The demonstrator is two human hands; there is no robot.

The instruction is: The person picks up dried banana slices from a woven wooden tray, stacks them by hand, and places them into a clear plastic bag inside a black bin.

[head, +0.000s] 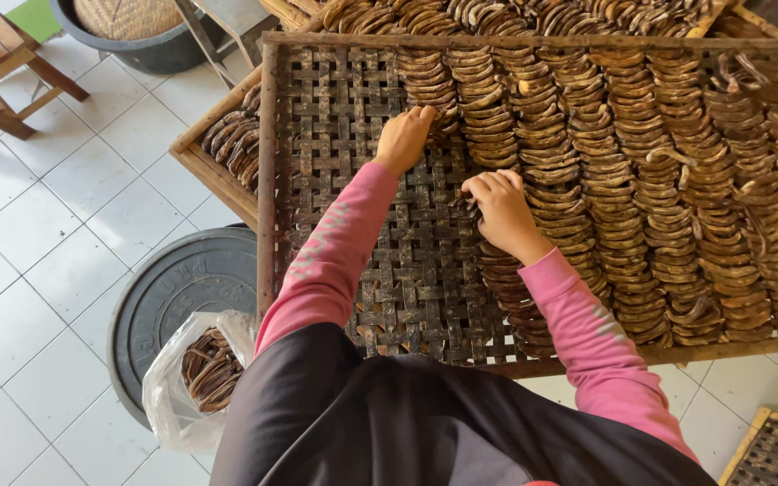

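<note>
Left part of woven tray (344, 135) bare, passable; packed brown strips (641, 180) block right.

Bright even daylight, soft shadows, sharp focus, no glare.

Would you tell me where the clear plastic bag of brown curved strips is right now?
In the head view, the plastic bag sits at lower left on the tiled floor, leaning against the round grey lid, below the woven tray.

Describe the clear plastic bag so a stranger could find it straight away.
Start at the big woven drying tray covered in rows of brown curved strips. Below its left corner a dark round lid lies on the white floor tiles. The clear plastic bag rests on it, the only bagged strips here.
</note>
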